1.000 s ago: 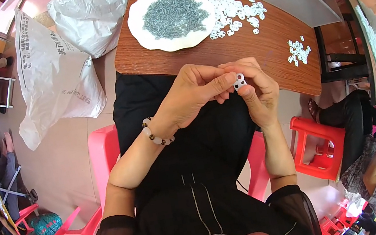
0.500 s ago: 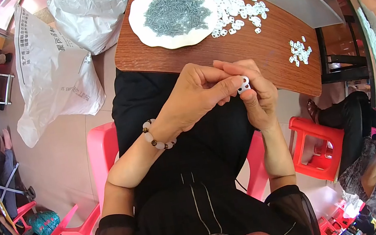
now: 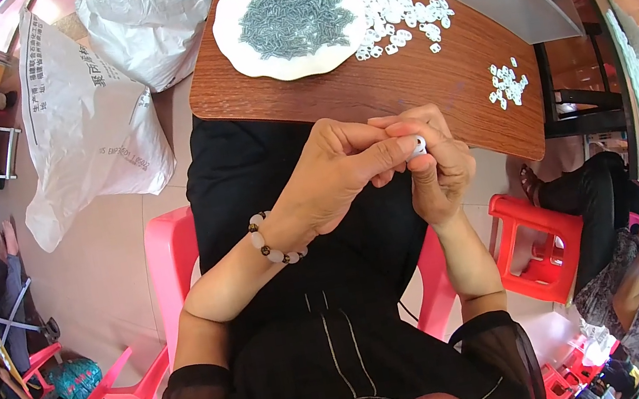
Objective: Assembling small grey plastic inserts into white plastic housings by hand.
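The right hand's grip (image 3: 440, 175) is clamped on one apparently unfinished white piece (image 3: 418, 147), with the left hand (image 3: 334, 170), its hold indiscernible, set against it, while grey rods (image 3: 295, 19), a white heap (image 3: 391, 11) and, farther right, a smaller cluster (image 3: 507, 86) are left unheld on the bench (image 3: 269, 102) beyond.

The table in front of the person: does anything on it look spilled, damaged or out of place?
Nothing clearly stands out as spilled or damaged. The grey pieces lie within the white plate. The small white pieces lie loose on the table in two uneven groups, which looks untidy rather than odd.
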The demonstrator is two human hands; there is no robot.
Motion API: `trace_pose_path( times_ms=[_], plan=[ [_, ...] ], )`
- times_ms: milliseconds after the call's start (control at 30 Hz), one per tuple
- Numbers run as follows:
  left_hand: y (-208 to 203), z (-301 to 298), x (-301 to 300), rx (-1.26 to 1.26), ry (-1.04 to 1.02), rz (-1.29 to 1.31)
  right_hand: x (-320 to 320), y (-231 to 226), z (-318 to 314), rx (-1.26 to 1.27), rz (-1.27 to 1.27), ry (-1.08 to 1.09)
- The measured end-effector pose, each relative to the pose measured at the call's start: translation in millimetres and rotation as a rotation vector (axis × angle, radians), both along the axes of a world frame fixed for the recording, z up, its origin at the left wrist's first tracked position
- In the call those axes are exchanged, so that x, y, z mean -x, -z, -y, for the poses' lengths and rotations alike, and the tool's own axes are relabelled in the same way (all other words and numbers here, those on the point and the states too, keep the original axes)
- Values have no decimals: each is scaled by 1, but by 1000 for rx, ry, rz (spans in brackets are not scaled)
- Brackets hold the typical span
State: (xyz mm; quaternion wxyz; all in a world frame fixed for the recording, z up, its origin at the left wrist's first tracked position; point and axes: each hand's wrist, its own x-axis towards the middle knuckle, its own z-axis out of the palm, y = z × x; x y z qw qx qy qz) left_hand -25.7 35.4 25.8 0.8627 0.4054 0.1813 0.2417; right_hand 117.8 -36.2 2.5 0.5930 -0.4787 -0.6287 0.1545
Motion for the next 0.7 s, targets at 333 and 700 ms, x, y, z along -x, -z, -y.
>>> trace_pose_path(
  times_ms=[333,700],
  plan=[
    [11,10,-10,116,-61,35,-2,12,-2,-77,2,69],
    [25,-5,-28,-18,-102,-6,-21,20,-13,180,-313,-109]
  ],
)
